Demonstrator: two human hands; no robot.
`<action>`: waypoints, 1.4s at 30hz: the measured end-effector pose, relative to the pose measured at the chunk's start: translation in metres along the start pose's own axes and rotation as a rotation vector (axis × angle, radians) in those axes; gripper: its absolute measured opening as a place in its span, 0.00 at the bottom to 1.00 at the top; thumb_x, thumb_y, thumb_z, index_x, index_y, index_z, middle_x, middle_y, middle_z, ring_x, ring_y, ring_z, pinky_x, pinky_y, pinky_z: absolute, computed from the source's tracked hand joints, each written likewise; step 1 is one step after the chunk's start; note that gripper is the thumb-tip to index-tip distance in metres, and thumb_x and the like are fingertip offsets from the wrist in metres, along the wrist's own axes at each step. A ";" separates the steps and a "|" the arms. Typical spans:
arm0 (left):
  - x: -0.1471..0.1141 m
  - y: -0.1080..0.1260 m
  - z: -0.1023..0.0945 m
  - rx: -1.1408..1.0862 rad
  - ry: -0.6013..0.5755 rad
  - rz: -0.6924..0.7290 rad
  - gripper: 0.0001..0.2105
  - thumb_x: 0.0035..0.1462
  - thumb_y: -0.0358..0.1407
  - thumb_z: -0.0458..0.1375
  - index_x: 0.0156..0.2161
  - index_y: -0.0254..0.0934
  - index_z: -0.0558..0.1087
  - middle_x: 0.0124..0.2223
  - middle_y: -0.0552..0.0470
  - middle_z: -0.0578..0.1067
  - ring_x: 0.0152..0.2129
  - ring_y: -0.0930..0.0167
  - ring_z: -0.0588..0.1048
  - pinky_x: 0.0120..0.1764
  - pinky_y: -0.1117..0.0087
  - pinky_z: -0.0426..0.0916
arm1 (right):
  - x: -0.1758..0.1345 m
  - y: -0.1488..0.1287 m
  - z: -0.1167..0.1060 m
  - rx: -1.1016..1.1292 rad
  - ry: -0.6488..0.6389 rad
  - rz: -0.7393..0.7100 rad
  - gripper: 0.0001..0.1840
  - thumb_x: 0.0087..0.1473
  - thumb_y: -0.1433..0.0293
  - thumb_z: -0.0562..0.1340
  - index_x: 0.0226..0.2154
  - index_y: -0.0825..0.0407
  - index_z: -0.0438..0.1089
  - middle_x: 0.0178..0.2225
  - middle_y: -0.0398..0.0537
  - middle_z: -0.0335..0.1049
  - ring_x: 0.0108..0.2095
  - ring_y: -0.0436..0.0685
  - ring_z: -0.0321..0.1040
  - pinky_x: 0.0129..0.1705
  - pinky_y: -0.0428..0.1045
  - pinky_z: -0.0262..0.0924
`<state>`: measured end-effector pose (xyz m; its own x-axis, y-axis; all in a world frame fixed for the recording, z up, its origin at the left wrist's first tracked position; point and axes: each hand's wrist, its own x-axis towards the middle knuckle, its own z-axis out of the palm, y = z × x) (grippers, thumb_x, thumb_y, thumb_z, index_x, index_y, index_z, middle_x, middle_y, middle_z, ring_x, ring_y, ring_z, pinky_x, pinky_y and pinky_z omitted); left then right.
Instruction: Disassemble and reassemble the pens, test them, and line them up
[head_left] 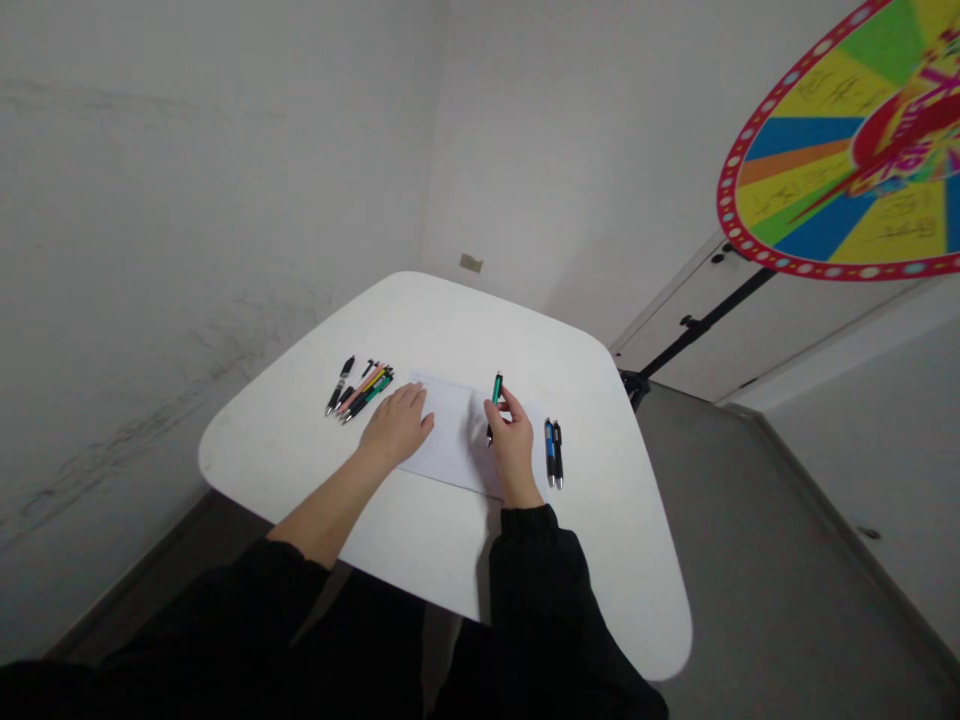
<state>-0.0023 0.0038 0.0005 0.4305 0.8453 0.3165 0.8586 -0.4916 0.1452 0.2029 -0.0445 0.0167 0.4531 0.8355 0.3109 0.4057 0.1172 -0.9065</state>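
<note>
My right hand (513,438) is closed on a green and black pen (496,388), held over the right part of a white sheet of paper (448,440). The pen is nearly upright in view, its lower end showing below my thumb. My left hand (399,420) lies flat with fingers stretched out on the left edge of the paper. Just left of that hand is a loose bunch of pens (367,388) in several colours. To the right of my right hand, a blue and black pen (550,453) and a black pen (558,455) lie side by side.
All this rests on a white table (435,545) with rounded corners, set near white walls. A colourful prize wheel (817,190) on a black stand (701,325) rises at the right, beyond the table. Grey floor (742,540) shows on that side.
</note>
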 end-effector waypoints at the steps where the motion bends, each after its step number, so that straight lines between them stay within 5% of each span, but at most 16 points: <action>1: 0.000 0.000 0.000 0.002 0.000 0.001 0.24 0.68 0.39 0.52 0.65 0.30 0.67 0.68 0.37 0.68 0.66 0.57 0.65 0.68 0.57 0.59 | 0.000 0.001 -0.006 -0.011 0.025 0.008 0.32 0.57 0.53 0.63 0.58 0.54 0.73 0.35 0.48 0.70 0.28 0.51 0.62 0.28 0.47 0.60; 10: 0.000 0.001 -0.001 0.005 -0.007 0.000 0.24 0.69 0.39 0.50 0.65 0.31 0.68 0.68 0.37 0.67 0.66 0.57 0.65 0.67 0.55 0.60 | -0.006 0.020 -0.095 -0.234 0.289 0.087 0.33 0.52 0.49 0.63 0.51 0.56 0.78 0.35 0.49 0.73 0.30 0.54 0.64 0.36 0.52 0.61; 16: 0.000 0.000 -0.001 0.007 -0.007 0.006 0.24 0.69 0.39 0.49 0.65 0.30 0.67 0.68 0.36 0.67 0.66 0.57 0.65 0.67 0.55 0.61 | -0.011 0.033 -0.139 -0.398 0.238 0.245 0.33 0.53 0.50 0.62 0.46 0.60 0.81 0.37 0.60 0.79 0.35 0.62 0.73 0.40 0.55 0.62; 22: 0.000 -0.002 0.000 0.002 -0.006 0.007 0.24 0.69 0.40 0.49 0.65 0.32 0.67 0.68 0.37 0.68 0.66 0.57 0.65 0.67 0.55 0.59 | -0.008 0.039 -0.143 -0.490 0.161 0.308 0.30 0.50 0.46 0.62 0.35 0.56 0.82 0.38 0.62 0.82 0.41 0.68 0.76 0.44 0.56 0.63; 42: 0.000 -0.001 -0.002 -0.009 -0.010 0.009 0.24 0.69 0.39 0.50 0.65 0.28 0.68 0.68 0.35 0.67 0.66 0.56 0.64 0.67 0.55 0.60 | -0.006 0.047 -0.140 -0.598 0.123 0.296 0.30 0.51 0.46 0.61 0.35 0.56 0.81 0.33 0.59 0.81 0.31 0.63 0.74 0.34 0.53 0.60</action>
<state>-0.0038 0.0041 0.0026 0.4406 0.8429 0.3088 0.8523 -0.5008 0.1509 0.3309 -0.1193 0.0119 0.6854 0.7154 0.1361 0.6038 -0.4539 -0.6553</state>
